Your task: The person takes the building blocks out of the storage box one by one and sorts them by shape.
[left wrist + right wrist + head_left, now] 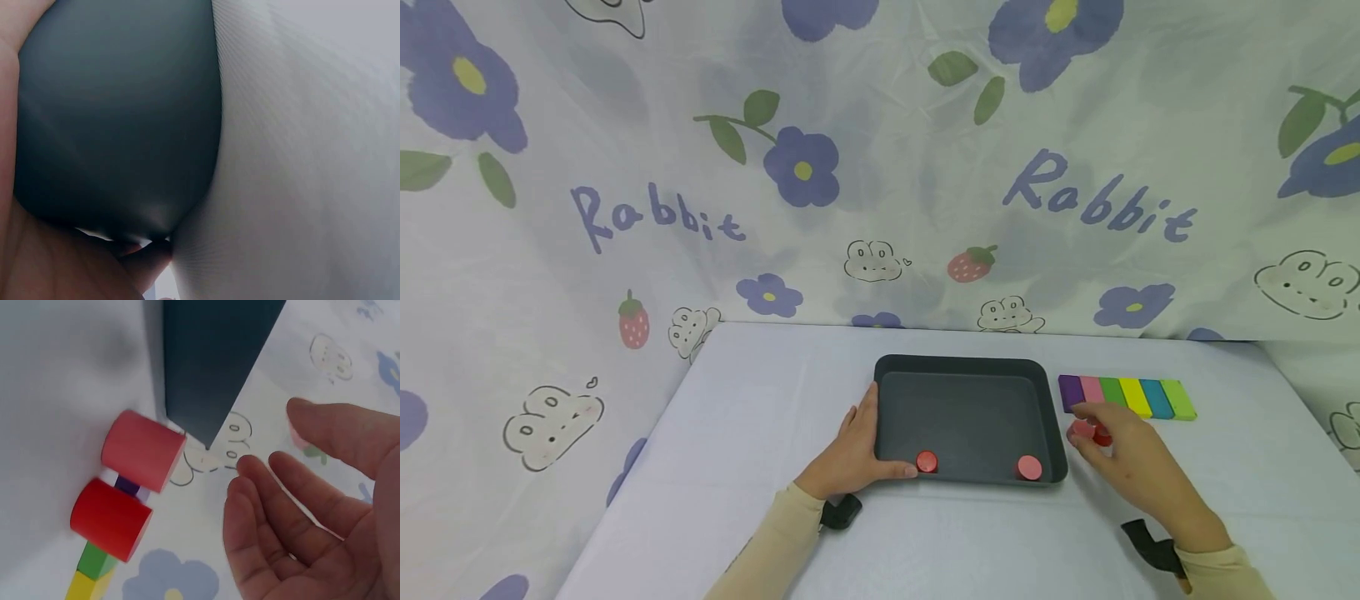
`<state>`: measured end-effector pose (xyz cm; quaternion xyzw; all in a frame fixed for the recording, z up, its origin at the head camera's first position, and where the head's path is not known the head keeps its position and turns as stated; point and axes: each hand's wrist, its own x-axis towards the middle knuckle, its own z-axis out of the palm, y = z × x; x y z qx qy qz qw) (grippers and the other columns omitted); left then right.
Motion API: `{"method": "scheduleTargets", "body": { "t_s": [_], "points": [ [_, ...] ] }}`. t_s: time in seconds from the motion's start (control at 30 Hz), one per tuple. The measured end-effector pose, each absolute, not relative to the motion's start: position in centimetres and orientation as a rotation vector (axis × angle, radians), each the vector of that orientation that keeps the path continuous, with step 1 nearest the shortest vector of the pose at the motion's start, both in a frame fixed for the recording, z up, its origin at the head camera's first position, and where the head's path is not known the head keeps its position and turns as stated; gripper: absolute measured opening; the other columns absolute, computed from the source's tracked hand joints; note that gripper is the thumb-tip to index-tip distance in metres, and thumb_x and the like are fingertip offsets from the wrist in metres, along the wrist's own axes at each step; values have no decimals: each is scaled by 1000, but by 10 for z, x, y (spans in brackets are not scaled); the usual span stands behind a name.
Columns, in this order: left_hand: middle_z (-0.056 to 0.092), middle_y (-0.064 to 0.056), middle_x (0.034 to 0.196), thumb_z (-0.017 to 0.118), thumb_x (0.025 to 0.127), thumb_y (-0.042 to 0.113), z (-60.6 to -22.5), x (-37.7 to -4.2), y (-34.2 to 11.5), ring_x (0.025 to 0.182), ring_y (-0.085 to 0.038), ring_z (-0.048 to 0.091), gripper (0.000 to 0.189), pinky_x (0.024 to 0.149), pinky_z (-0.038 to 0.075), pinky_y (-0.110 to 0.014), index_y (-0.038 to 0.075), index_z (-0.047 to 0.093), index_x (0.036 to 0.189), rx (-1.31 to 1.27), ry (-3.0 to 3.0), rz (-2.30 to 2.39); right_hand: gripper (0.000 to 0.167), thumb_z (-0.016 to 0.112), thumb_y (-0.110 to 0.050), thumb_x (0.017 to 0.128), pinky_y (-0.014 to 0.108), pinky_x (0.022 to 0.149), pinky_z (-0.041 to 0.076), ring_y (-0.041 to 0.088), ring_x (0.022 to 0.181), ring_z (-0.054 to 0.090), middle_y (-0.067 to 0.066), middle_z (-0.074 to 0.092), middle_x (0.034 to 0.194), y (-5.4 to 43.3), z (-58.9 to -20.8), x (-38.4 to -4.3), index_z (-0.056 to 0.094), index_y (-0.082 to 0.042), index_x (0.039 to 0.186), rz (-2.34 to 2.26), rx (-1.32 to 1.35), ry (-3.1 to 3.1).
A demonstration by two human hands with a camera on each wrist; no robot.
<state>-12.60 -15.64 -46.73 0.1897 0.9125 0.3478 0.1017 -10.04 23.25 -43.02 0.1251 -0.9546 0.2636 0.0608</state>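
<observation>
My left hand (pixel 848 460) holds the near left corner of a dark grey tray (pixel 966 417), thumb along the front rim and fingers against the left wall. Close up in the left wrist view, the tray's dark side (pixel 119 125) fills the space between thumb and fingers. A red cylinder (pixel 927 462) and a pink cylinder (pixel 1029 468) stand along the tray's front edge. My right hand (pixel 1129 460) hovers right of the tray, thumb and fingers apart around a second pink cylinder (pixel 144 450) without gripping it. Beside that one stands another red cylinder (pixel 111 519).
Behind the right hand lies a row of coloured blocks (pixel 1135 397), purple through light green. A white cloth (pixel 760 392) covers the table. Patterned fabric (pixel 880 208) with flowers and rabbits hangs at the back and left.
</observation>
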Motion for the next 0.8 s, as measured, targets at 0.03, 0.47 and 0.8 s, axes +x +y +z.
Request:
{"method": "scheduleTargets", "body": {
  "t_s": [0.03,0.47,0.8],
  "points": [
    [-4,-14,168,77,76,67,-468,-126,-156,154,-22,2,137,123,0,-49,0,-10,159,563,2699,1024,47,80,-15,87,50,80,58,29,94,61,18,65,115,231,-431,-100,63,1,127,799,397,-2876],
    [-5,-13,168,77,77,66,-467,-127,-156,154,-21,2,136,123,0,-48,1,-11,158,555,2701,1008,42,80,-11,85,43,82,58,19,94,62,7,65,116,218,-439,-99,66,-6,124,855,598,-2834],
    [-3,-14,168,77,77,65,-468,-127,-155,154,-22,3,136,123,0,-48,0,-10,159,552,2701,1018,45,83,-10,83,42,84,58,25,101,64,9,65,121,214,-442,-98,65,-6,124,862,674,-2872]
  ]
}}
